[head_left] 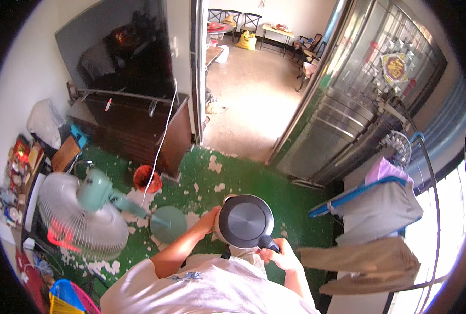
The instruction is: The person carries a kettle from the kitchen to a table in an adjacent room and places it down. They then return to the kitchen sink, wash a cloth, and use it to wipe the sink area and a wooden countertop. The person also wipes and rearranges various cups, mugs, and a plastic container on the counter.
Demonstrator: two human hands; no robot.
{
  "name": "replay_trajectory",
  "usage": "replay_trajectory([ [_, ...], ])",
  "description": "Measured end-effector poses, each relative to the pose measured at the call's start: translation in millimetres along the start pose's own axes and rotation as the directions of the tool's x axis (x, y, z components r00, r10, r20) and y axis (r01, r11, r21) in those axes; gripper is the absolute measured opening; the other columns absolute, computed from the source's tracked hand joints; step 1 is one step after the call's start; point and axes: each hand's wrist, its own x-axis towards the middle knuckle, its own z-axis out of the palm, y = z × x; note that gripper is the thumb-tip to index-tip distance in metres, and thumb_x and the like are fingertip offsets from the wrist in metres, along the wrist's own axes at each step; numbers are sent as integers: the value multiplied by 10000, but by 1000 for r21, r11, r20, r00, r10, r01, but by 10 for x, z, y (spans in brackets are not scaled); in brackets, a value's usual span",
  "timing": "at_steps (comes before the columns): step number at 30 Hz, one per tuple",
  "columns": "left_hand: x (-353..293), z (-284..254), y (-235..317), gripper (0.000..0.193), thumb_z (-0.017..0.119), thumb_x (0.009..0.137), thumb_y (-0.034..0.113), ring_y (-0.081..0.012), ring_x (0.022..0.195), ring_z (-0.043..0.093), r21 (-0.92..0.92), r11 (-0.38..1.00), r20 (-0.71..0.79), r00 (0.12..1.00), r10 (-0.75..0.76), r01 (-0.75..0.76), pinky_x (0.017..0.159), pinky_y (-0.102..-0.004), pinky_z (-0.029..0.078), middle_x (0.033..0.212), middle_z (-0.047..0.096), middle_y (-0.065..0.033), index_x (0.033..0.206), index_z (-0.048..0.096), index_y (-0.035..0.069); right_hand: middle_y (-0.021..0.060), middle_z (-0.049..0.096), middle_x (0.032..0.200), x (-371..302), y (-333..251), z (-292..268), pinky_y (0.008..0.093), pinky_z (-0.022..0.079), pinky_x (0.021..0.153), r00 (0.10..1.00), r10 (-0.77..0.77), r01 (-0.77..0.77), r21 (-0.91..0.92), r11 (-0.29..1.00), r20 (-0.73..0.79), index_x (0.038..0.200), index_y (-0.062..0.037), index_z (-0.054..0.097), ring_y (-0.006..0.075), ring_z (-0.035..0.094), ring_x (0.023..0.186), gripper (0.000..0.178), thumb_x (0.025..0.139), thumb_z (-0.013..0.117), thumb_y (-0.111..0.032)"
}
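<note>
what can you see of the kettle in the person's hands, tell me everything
The kettle is round, seen from above, its broad black lid shut and faintly ringed, plastic by its look. A pale, shiny, metal-looking body shows around the lid's edge. A black handle juts toward the lower right, held by the right hand; the left hand touches the left side. It is held above the green floor; its contents are hidden.

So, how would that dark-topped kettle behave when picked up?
The kettle is probably stiff, judging by its smooth round shape. Its black handle juts from one side, so it may tilt if lifted by that alone. Contents are hidden, so weight is unclear.
</note>
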Motion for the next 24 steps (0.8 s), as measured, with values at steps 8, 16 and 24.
replay_trajectory([
  [8,2144,-364,1411,684,370,945,614,-216,1295,427,-253,948,-54,981,188,-195,1048,-381,337,1371,520,-82,1349,537,88,1,558,607,2564,-703,-1535,285,400,534,993,-27,43,-138,990,113,736,-3,625,74,480,592,250,782,692,-240],
  [16,3823,-936,3170,664,387,912,648,-332,1323,396,-246,903,-30,934,357,-353,781,-644,495,1471,400,-66,1446,373,255,-7,536,606,5085,-1477,-2791,268,374,526,967,71,-22,-197,980,246,752,27,637,60,470,605,299,801,719,-257],
  [24,6053,-1969,4417,754,362,874,742,-269,1261,460,-370,922,-4,992,124,-117,867,-579,498,1371,495,-80,1401,458,211,-14,545,656,7489,-2134,-3478,262,395,570,941,174,-94,-272,958,289,837,26,655,59,478,647,286,829,713,-254],
])
